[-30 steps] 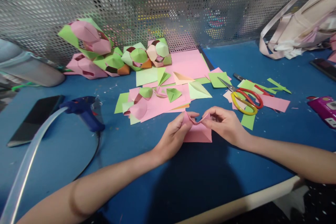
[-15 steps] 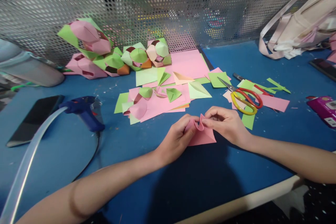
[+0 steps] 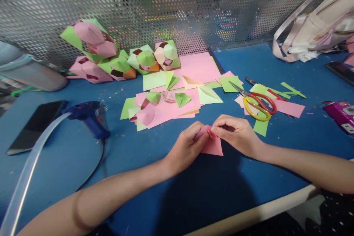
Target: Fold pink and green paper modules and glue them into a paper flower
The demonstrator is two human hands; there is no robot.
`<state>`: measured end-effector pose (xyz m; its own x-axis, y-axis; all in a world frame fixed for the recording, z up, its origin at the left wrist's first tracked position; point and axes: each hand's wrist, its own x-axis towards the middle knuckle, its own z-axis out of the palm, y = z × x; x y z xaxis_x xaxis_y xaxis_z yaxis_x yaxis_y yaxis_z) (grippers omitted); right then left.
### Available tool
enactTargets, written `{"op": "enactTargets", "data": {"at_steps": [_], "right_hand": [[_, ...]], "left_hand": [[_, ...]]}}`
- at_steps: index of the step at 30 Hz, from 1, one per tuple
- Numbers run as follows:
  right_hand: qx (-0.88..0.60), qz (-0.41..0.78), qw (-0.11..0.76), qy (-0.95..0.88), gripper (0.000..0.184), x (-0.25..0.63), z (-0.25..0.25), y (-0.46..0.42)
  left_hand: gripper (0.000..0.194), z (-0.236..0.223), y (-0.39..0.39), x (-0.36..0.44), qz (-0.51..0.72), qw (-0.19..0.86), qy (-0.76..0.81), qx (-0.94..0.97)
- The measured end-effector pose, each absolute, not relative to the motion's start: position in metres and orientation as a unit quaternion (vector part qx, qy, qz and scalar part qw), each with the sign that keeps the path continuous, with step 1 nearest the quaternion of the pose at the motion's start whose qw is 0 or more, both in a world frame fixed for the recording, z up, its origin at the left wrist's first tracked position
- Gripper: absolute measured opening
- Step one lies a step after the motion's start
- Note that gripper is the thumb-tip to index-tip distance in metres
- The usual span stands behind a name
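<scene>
Paper balls (image 3: 146,58) up at 10 o'clock look finished to me, but the pink paper (image 3: 212,149), just off centre toward 4 o'clock, seems only half-shaped. Left hand (image 3: 188,149)'s clamped on its left side, right hand (image 3: 238,132)'s pinching the curled top, both nearly closed. Flat pink sheet (image 3: 200,66) near 1 o'clock looks unused.

- I note a black phone (image 3: 30,127) lying flat, left.
- I record a grey container (image 3: 35,73) near the perforated panel (image 3: 190,18).
- Pale bag (image 3: 316,27), far right.
</scene>
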<state>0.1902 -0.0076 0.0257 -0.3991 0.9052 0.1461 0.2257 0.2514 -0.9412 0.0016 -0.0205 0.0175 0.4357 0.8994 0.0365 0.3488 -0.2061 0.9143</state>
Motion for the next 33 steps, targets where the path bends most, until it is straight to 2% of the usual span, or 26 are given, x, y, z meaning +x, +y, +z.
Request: {"op": "enactTargets", "data": {"at_steps": [4,8,13,18,25,33], "right_hand": [[-0.375,0.447,0.376,-0.72,0.012,0.188,0.026,-0.01],[-0.369,0.377,0.385,-0.757,0.005,0.186,0.025,-0.013],[-0.381,0.334,0.388,-0.77,0.013,0.186,0.024,-0.012],[-0.385,0.338,0.382,-0.769,0.012,0.188,0.022,-0.01],[-0.376,0.37,0.382,-0.759,0.004,0.187,0.02,-0.01],[-0.37,0.341,0.376,-0.778,0.012,0.188,0.015,-0.009]], "left_hand": [[0.021,0.018,-0.02,0.003,0.314,0.446,0.449,0.708],[0.021,0.019,-0.021,0.004,0.321,0.439,0.452,0.707],[0.017,0.019,-0.022,0.003,0.32,0.433,0.455,0.709],[0.013,0.021,-0.022,0.003,0.332,0.429,0.471,0.696],[0.018,0.02,-0.022,0.003,0.332,0.443,0.476,0.683],[0.014,0.021,-0.023,0.002,0.329,0.446,0.472,0.686]]}}
